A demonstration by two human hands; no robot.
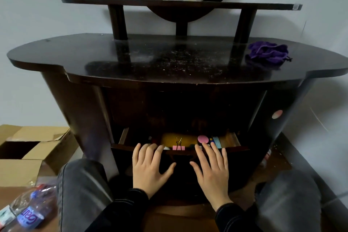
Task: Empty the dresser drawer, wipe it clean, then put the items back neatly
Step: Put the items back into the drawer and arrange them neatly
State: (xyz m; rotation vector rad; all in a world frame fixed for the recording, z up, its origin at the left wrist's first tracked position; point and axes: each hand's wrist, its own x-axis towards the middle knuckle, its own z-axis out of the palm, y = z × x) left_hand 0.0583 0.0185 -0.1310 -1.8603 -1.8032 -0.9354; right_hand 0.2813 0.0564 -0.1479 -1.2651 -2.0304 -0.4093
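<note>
The dark wooden dresser's low drawer (120,148) stands partly pulled out. Inside it lie a pink binder clip (178,147), a round pink item (203,139), a pale blue item (217,142) and other small things on a yellow lining. My left hand (149,167) lies flat against the drawer front, fingers spread straight with the tips at the top edge. My right hand (211,170) lies the same way on the right, fingertips just over the rim near the pink round item. A purple cloth (268,53) sits bunched on the dresser top at the right.
The dresser top (150,56) is dusty, with a shelf and oval mirror above. Open cardboard boxes (33,143) stand on the floor at the left. Plastic bottles (28,211) lie at the lower left. My knees flank the drawer.
</note>
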